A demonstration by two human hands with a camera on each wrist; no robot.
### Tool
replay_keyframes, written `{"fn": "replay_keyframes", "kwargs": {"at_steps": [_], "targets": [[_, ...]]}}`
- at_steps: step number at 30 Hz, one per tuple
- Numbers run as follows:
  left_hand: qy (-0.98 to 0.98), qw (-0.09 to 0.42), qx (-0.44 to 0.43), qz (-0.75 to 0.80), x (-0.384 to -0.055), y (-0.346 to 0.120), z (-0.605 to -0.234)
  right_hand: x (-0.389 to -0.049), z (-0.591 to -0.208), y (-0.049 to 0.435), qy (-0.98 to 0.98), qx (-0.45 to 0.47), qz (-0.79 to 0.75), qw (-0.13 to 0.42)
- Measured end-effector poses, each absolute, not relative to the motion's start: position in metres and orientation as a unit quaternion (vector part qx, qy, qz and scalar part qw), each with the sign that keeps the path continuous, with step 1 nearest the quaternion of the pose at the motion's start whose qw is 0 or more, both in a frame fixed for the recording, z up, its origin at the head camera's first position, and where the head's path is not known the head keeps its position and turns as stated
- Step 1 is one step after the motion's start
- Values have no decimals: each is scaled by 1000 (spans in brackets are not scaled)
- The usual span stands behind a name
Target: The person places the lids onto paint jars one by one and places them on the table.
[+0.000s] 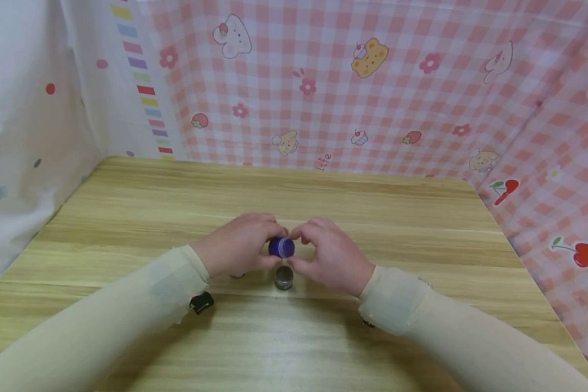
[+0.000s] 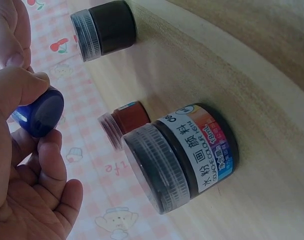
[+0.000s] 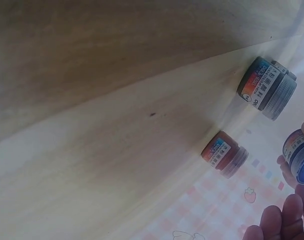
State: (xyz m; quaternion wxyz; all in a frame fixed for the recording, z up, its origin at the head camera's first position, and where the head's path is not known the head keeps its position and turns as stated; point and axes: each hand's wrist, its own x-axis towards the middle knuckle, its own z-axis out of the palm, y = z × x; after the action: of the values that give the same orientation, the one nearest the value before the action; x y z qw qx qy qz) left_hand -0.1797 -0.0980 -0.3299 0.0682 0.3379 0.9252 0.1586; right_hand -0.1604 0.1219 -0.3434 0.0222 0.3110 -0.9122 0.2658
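Observation:
Near the table's middle, my left hand [image 1: 240, 242] pinches a small blue paint jar [image 1: 281, 247] between thumb and fingers. The jar lies tilted on its side in the air, its clear lid toward the right. Thumb and forefinger of my right hand [image 1: 330, 253] pinch around the lid end. A dark paint jar [image 1: 284, 278] stands on the table just nearer than the held jar. The left wrist view shows a black-filled labelled jar [image 2: 202, 150], a red-brown jar [image 2: 129, 117] and another dark jar [image 2: 114, 27], all with clear lids on.
The wooden table [image 1: 284, 348] carries the standing jars close around my hands. Part of one jar [image 1: 237, 275] peeks out below my left hand. A pink checked cloth [image 1: 323, 109] hangs along the back and right; a white cloth [image 1: 24, 109] hangs at left.

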Motion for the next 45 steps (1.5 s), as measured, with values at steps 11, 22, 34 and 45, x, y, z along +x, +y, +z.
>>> {"fn": "replay_keyframes", "kwargs": {"at_steps": [11, 22, 34, 45], "targets": [[925, 69, 338, 159, -179, -98, -329, -160, -343, 122, -912, 313, 264, 24], [927, 70, 335, 156, -177, -98, -329, -160, -346, 122, -910, 317, 264, 23], [925, 61, 342, 155, -178, -98, -329, -160, -346, 122, -908, 320, 268, 28], [925, 61, 343, 151, -177, -98, -329, -160, -346, 122, -908, 321, 269, 30]]}}
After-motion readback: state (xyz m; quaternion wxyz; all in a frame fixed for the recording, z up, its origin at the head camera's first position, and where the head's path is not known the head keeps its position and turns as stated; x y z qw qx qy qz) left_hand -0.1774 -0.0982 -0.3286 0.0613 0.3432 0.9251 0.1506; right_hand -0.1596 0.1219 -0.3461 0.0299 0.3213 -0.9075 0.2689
